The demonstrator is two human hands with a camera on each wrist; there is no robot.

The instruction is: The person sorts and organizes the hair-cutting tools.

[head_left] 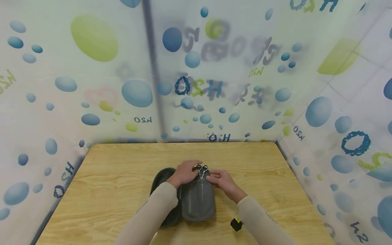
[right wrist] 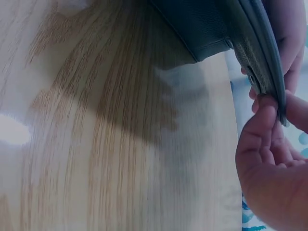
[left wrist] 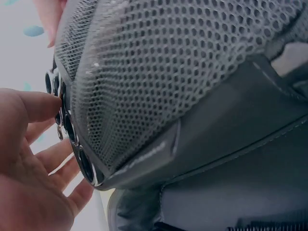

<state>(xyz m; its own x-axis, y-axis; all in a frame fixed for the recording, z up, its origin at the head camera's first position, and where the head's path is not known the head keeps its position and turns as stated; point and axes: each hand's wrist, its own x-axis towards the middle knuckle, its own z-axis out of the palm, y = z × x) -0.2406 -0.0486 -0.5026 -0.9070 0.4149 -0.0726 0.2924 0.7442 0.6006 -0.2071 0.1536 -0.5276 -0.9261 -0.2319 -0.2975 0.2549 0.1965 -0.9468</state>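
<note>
A dark grey zip case (head_left: 198, 200) lies unfolded on the wooden table, its other half (head_left: 165, 175) to the left partly behind my left forearm. Silver scissors (head_left: 202, 171) lie on the far end of the right half, finger loops outward. My left hand (head_left: 185, 173) is at the upper left of that end, its thumb on the scissor loops (left wrist: 60, 103) beside a mesh pocket (left wrist: 159, 62). From the other side, my right hand (head_left: 223, 183) pinches the case's edge between thumb and fingers, clearly seen in the right wrist view (right wrist: 269, 154).
A small black object with a yellow part (head_left: 236, 224) lies on the wooden table (head_left: 122, 170) near my right forearm. Patterned curtains (head_left: 214, 129) enclose the table at the back and sides.
</note>
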